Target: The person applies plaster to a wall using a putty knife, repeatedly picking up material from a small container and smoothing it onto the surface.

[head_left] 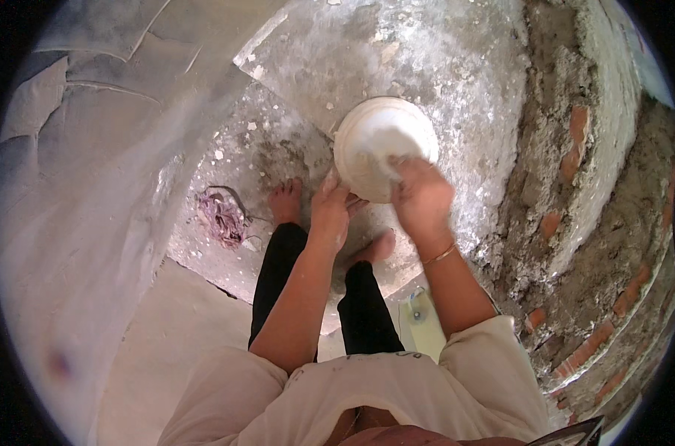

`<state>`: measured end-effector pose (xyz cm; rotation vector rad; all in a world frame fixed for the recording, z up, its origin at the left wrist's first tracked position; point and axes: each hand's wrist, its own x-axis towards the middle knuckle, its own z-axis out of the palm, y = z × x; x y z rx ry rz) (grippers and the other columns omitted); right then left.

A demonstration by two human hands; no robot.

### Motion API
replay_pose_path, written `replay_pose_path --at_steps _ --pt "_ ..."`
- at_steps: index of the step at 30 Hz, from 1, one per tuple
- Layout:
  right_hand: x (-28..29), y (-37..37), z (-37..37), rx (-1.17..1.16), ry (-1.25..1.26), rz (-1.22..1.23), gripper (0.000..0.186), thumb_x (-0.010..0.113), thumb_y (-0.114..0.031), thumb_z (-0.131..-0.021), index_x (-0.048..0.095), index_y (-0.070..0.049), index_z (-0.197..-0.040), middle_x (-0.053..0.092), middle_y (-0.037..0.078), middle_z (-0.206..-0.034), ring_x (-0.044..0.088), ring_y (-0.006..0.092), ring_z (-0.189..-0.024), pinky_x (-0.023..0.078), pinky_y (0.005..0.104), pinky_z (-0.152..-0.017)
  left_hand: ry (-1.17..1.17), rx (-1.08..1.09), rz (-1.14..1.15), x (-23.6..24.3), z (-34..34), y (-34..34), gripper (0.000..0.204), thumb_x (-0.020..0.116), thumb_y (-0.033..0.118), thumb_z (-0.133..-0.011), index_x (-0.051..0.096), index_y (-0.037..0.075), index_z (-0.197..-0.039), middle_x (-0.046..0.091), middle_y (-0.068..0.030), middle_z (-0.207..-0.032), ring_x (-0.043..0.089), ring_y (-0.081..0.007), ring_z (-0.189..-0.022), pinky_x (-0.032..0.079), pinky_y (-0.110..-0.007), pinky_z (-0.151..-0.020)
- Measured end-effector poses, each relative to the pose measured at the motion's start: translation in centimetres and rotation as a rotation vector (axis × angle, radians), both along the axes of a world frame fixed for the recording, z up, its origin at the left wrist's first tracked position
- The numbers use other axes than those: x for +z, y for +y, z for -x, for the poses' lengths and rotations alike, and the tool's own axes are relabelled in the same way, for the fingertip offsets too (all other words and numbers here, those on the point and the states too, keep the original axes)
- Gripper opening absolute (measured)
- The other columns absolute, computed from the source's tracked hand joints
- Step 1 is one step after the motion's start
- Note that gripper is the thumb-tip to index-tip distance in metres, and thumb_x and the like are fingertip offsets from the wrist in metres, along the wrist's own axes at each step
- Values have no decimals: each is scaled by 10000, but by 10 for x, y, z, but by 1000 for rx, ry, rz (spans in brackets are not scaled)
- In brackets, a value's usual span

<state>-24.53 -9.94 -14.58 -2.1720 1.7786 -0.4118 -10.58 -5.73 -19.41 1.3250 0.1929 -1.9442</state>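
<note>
A round white bucket (342, 157) with pale material inside stands in front of me, over the floor just beyond my feet. My left hand (330, 206) is closed on its near left side, fingers curling under the rim. At the near right rim, my right hand (424, 195) makes a fist, its fingertips reaching over the opening. Motion blurs that hand, and whatever it grips is hidden or too smeared to name. A greyish-white mass shows in the bucket, shaded in the middle.
Flakes and white spatter cover the concrete floor (441, 67). A crumpled purplish bundle (222, 217) lies left of my bare feet. Rough wall with exposed brick (553, 223) rises on the right. Smooth grey wall (92, 186) fills the left. A pale yellow-green object (420, 327) lies behind my foot.
</note>
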Motion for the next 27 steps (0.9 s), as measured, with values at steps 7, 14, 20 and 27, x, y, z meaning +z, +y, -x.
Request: replay_pose_path --at_steps 7,14,20,27 --pt "-1 -68 76 -343 -261 -475 174 636 -104 -739 671 -75 -907 659 137 -833 631 242 -709 481 315 -666 -62 -19 -10 -13 5 13 287 464 59 -900 435 -13 -1177 548 -105 -1039 594 -184 -873 537 -335 -763" --pt "-5 -29 78 -384 -432 -515 248 605 -41 -714 653 -55 -957 654 152 -845 630 266 -727 481 329 -687 -88 -40 48 -8 9 11 261 480 36 -891 476 -38 -1142 542 -129 -1114 585 -264 -972 549 -403 -799" --pt "-1 -15 40 -307 150 -176 176 620 -12 -751 648 -48 -921 646 120 -831 607 232 -673 495 304 -653 -60 -61 132 0 18 9 304 490 36 -893 469 -49 -1184 554 -135 -1086 606 -237 -919 557 -358 -771" --pt "8 12 5 -59 -54 48 255 607 -28 -648 639 -83 -894 611 120 -830 589 310 -726 487 381 -635 -84 -23 87 0 16 7 330 470 68 -915 466 -40 -1226 564 -128 -1051 607 -201 -882 555 -304 -744"
